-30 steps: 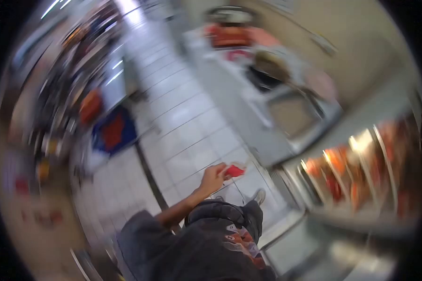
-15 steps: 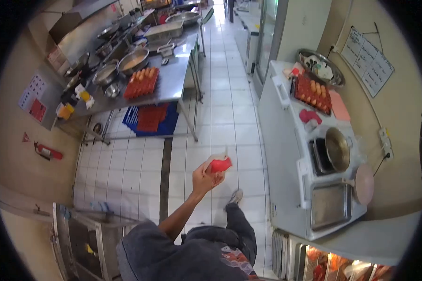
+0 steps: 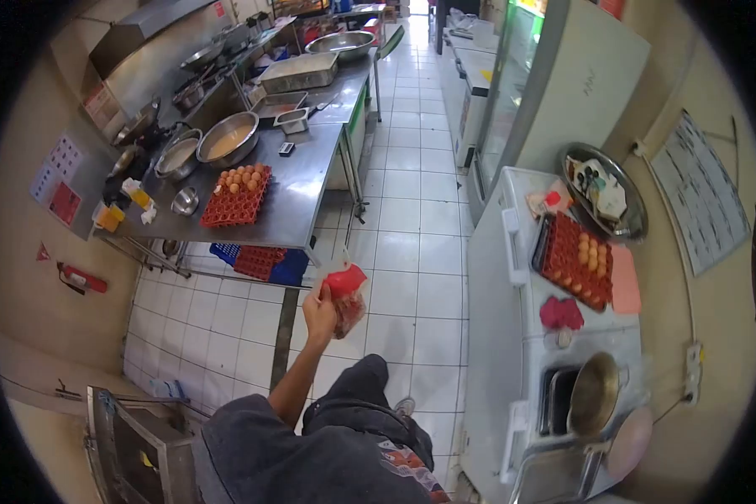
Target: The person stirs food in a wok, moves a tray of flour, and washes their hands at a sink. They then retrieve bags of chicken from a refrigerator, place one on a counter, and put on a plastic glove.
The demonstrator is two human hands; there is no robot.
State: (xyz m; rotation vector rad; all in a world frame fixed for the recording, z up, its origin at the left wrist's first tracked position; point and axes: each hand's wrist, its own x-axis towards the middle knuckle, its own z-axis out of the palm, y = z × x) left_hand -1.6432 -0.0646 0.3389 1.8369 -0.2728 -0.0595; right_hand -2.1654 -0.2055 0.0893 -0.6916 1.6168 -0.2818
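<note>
Head camera looks down into a kitchen. The left hand is held up in front of the person's body, over the white floor. Its fingers are closed tight around a red bag. The bag pokes up above the hand and hangs down beside it. The right hand is out of sight. Left of the bag stands a metal table with a red egg tray on it. On the right is a white freezer with a second egg tray and a pan on top.
</note>
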